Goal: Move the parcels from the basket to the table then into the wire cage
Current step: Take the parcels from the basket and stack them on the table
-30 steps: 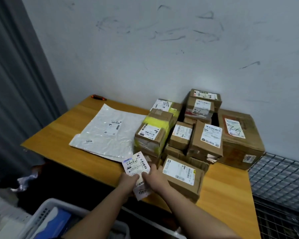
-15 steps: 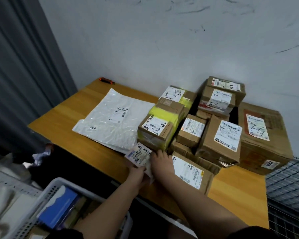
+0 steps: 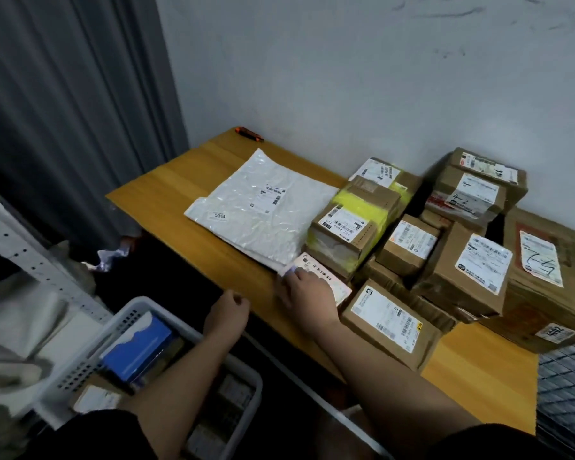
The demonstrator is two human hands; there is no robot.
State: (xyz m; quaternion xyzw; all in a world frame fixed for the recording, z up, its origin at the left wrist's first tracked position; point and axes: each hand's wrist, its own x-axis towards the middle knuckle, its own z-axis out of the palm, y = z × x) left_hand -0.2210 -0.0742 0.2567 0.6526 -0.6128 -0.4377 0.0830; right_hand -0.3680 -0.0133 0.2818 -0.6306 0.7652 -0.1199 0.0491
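Scuffed white wall [image 3: 346, 78] and a grey curtain [image 3: 73, 111] back the wooden table [image 3: 166, 194] I am working at. My right hand [image 3: 307, 290] lies palm-down with fingers fairly straight on a small flat labelled parcel [image 3: 337, 287] at the table's near edge; I cannot tell whether the thumb is hooked under it. My left hand [image 3: 228, 312] hangs apart from it, off the table edge above the basket, fingers curled loosely and holding nothing.

That small parcel touches the corner of a flat white poly mailer [image 3: 263, 207] and sits just in front of a box wrapped in yellow tape [image 3: 352, 227]. Beside my right wrist is a long brown box [image 3: 389, 323], and behind it more cardboard boxes are packed together toward the wall, the largest [image 3: 545, 277] at the far right. The white plastic basket [image 3: 127, 313] below the table holds a blue packet [image 3: 136, 353] and other parcels. Wire cage mesh [image 3: 568, 386] shows at the right edge. An orange tool [image 3: 249, 134] lies at the table's far corner.
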